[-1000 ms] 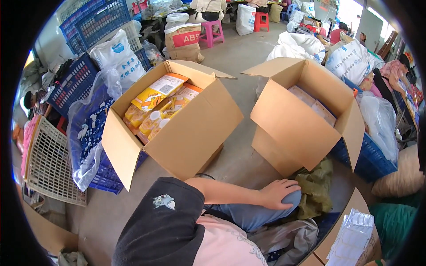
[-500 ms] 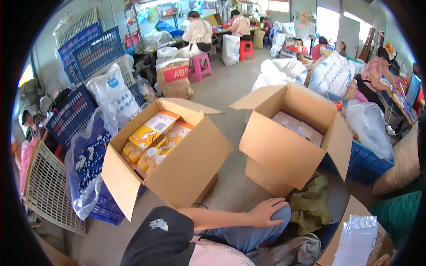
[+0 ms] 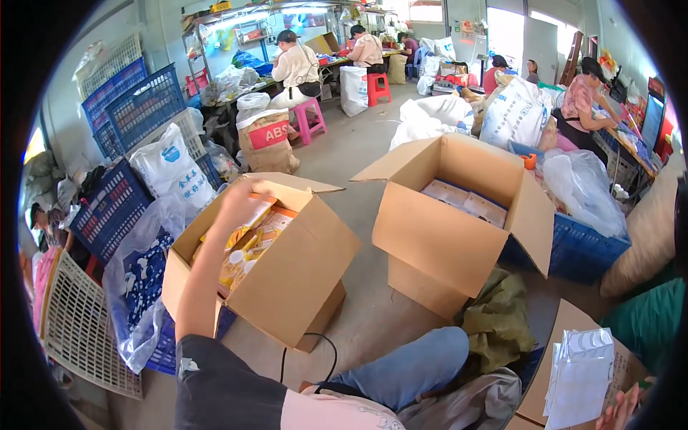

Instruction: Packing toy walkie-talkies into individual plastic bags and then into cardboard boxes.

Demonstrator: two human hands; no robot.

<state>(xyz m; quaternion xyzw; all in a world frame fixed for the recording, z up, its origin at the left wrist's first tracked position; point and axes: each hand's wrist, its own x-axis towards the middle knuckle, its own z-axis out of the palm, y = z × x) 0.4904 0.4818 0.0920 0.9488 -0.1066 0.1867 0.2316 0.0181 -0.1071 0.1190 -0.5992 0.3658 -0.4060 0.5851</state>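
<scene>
My left hand [image 3: 245,201] is smeared by motion above the open carton [image 3: 301,258] on the left. It is over the yellow-and-orange printed packages [image 3: 261,233] inside; whether its fingers hold one cannot be made out. Round clear-lidded tubs [image 3: 235,264] show among the packages. At the lower right edge, my right hand [image 3: 622,407] is partly in view, its fingers stretched out beside a stack of whitish silvery sheets [image 3: 580,376]. The sheets lie on a brown cardboard surface [image 3: 532,408].
Another open carton [image 3: 437,236] with flat pale boxes stands to the right. Blue crates [image 3: 591,247] and stuffed white sacks [image 3: 516,111] flank the cartons. A black cable [image 3: 333,351] loops near my knee [image 3: 430,358]. Several co-workers sit at benches farther back.
My left hand has left my knee and swung up and left to the carton of yellow packages. More of my right hand shows. The whole view has shifted slightly.
</scene>
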